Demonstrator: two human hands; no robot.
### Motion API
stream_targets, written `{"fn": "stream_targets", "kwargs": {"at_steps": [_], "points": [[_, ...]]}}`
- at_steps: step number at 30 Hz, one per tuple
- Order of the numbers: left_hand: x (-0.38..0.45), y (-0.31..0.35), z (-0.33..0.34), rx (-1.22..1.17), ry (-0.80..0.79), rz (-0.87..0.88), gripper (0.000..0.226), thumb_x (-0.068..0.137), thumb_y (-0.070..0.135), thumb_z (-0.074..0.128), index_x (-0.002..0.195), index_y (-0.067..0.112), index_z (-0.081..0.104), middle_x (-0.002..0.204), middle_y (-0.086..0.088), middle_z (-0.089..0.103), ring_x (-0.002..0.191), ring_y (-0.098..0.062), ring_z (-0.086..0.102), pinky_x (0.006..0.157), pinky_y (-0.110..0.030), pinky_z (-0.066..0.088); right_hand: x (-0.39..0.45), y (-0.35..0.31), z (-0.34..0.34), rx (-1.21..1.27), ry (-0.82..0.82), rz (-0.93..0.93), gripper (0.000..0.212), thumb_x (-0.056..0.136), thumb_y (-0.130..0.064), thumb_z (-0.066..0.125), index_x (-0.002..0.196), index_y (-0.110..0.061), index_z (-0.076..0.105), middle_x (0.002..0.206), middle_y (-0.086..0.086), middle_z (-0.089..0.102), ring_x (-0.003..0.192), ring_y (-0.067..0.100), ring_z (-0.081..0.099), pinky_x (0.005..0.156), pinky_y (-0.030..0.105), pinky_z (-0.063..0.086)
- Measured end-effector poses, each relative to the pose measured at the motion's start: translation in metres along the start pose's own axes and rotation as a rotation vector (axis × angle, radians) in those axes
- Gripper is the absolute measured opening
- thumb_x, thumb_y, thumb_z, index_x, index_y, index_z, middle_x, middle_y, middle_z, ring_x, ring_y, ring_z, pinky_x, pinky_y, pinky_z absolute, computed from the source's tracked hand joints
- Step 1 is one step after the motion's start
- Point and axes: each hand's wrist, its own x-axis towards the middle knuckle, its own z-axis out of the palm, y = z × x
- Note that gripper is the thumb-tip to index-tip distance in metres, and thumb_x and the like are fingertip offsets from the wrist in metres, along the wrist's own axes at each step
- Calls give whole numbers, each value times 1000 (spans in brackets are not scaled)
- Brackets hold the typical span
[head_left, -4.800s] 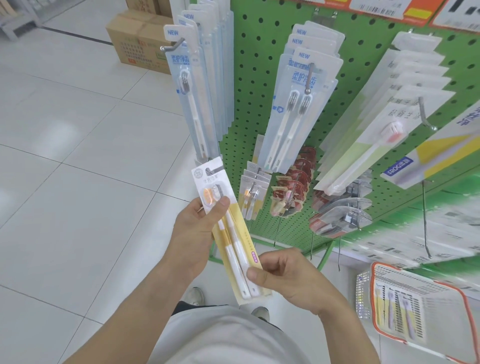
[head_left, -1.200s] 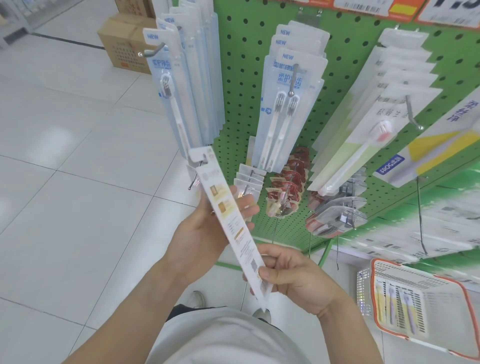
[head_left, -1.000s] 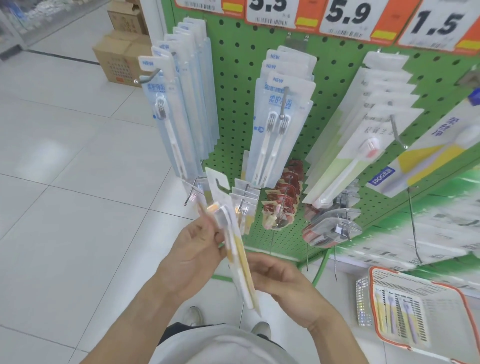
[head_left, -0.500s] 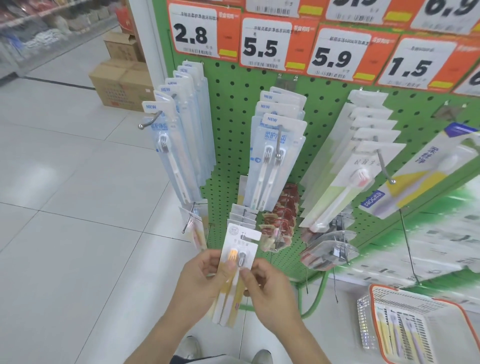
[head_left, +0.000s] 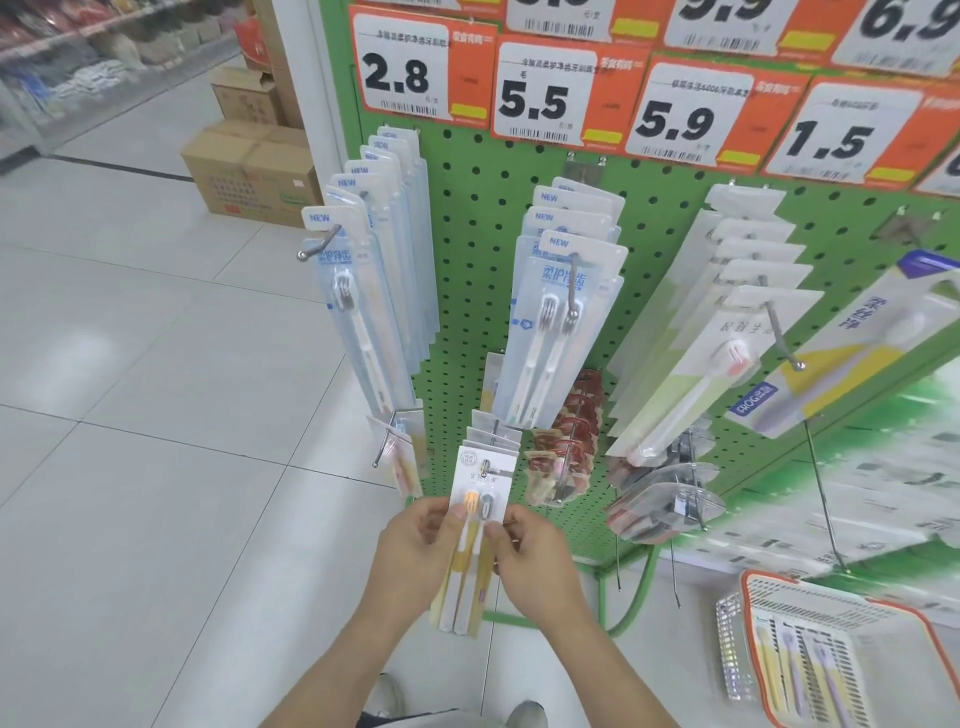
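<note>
A two-toothbrush pack (head_left: 475, 512) with a white and yellow card hangs upright in front of the green pegboard (head_left: 483, 218). Its top slot sits at the tip of a low metal hook (head_left: 486, 467), with several like packs behind it. My left hand (head_left: 415, 551) pinches the pack's left edge with thumb on the front. My right hand (head_left: 535, 558) pinches its right edge near the brush heads.
More toothbrush packs hang on hooks: blue ones (head_left: 363, 291) at left, blue ones (head_left: 558, 312) in the middle, white ones (head_left: 727, 332) at right. Price tags (head_left: 550, 93) line the top. A red-rimmed basket (head_left: 831, 660) with toothbrush packs sits lower right. Cardboard boxes (head_left: 249, 166) stand on the floor.
I turned the pack from edge-on to front-facing and raised it toward the low hook; my right hand moved from the pack's bottom up to its upper edge. The view tilted up.
</note>
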Motion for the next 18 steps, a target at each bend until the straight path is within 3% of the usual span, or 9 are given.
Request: {"fn": "stream_targets", "kwargs": {"at_steps": [4,6,9,12,15,18], "points": [[7,0,2,123,-21,17,18,95,38,66,103,23,72,93,11,77,87,5,69,77,-10,50,4,-9,-2,-102,52,-33,22,100,-18,53,78,-21,51,65,-4,59,56,7,51,55,29,40],[11,1,3,166,-33,32,18,94,36,68,103,21,73,92,11,76,86,6,68,77,-8,49,4,-12,-1,-100,104,-72,7,101,-21,53,99,-21,59,87,-6,68,72,6,62,66,29,47],[18,3,2,209,-66,46,15,95,30,67,102,20,75,92,11,77,85,8,68,78,-13,50,1,-19,0,-150,167,-163,28,102,-35,51,125,-21,54,114,-4,64,95,17,67,80,40,54],[20,11,0,266,-122,57,19,100,24,61,113,18,74,99,13,76,90,8,68,79,-8,47,-1,-26,-5,-208,267,-240,38,101,-42,53,130,-19,50,123,-5,59,91,16,67,77,42,53],[17,22,-3,331,42,89,24,100,9,56,119,12,69,104,1,75,97,-14,69,83,-19,49,5,-33,-9,-219,313,-253,29,101,-39,55,122,-20,51,118,-5,60,79,15,67,71,42,52],[6,46,-3,265,260,237,27,97,2,52,116,13,68,107,5,71,99,-8,65,85,-10,43,14,-40,-13,-172,355,-261,30,101,-34,57,126,-20,50,120,-3,60,85,21,67,74,37,50]]}}
